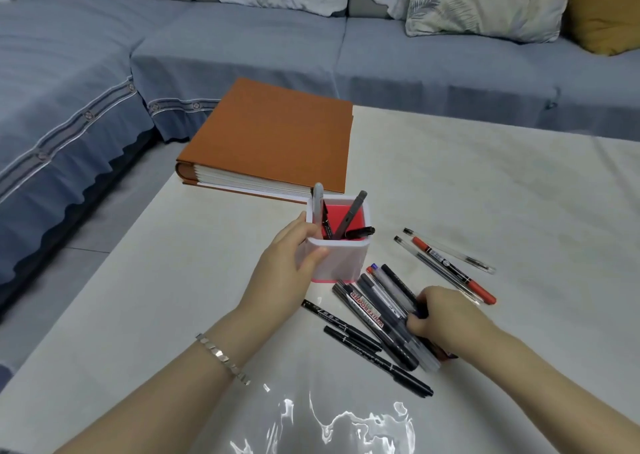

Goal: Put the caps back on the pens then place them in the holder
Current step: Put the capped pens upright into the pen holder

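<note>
The left hand (287,263) gripped the square frosted-plastic holder (341,256) at frame centre, thumb on its near face and fingers curled round the left wall. A few dark markers (349,216) stood in its red inside. The right hand (440,315), lower right, curled over a heap of slim pens (381,311) on the glossy pale table (485,183). Its fingertips were hidden, so which pen it pinched was unclear. An orange book (273,135) lay just behind the holder, with bare tabletop to the right

Soft, even indoor light; faint shadows; white glare low on glossy tabletop (485,176); wide-angle bowing at edges; mild softness.
</note>
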`<state>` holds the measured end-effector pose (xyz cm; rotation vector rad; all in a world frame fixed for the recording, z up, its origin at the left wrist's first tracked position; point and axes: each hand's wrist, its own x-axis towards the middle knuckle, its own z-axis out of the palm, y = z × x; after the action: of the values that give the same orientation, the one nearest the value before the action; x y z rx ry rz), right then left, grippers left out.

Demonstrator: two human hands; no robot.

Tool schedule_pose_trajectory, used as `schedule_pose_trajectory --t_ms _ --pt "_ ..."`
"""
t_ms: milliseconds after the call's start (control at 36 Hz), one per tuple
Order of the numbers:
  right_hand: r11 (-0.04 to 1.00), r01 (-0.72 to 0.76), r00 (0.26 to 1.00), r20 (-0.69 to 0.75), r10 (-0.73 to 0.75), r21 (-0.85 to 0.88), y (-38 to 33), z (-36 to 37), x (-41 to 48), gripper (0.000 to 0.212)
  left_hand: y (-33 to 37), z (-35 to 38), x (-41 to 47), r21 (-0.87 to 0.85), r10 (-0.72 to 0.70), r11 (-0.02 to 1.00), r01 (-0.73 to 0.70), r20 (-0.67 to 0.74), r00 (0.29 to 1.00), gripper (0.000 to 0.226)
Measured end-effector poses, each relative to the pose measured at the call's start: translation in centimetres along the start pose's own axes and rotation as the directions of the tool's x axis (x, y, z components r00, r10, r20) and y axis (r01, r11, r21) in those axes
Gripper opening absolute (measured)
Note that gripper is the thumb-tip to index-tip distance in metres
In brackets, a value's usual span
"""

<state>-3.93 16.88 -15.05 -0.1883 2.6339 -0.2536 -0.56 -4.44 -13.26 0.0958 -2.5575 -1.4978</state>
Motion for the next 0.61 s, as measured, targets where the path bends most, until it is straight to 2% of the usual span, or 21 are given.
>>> schedule_pose_trajectory --t_ms 83,194,306,417,500,611 --pt "1.0 0.021 1.0 0.023 -0.021 0.01 -0.1 -0.1 0.1 0.031 0.2 0.0 -0.1 0.004 0.006 1.0 -0.006 -0.005 1.0 0.024" --pt "0.999 0.034 0.999 0.042 -0.033 -0.014 -0.2 0.1 0.1 0.032 0.2 -0.1 -0.1 0.017 0.001 1.0 -0.001 -0.015 1.0 0.01" --pt "0.999 0.048 0.999 0.001 -0.048 0.011 0.1 0.4 -0.2 0.031 0.2 -0.2 -0.1 0.011 0.013 1.0 -0.013 -0.005 1.0 0.016" --pt "0.983 0.044 0.996 -0.089 -0.028 0.177 1.3 -1.1 -1.0 0.019 0.0 -0.2 -0.1 0.028 0.006 1.0 -0.006 0.009 1.0 0.014" --pt "0.926 0.129 0.982 -0.177 -0.069 0.355 1.6 -3.8 -2.1 0.014 -0.1 -0.1 0.0 0.023 0.017 1.0 -0.018 0.008 1.0 0.015" --pt "0.91 0.327 0.906 -0.356 -0.226 0.253 0.5 -8.6 -3.9 0.023 0.1 -0.1 -0.1 0.017 0.037 0.999 -0.037 -0.007 0.999 0.024"
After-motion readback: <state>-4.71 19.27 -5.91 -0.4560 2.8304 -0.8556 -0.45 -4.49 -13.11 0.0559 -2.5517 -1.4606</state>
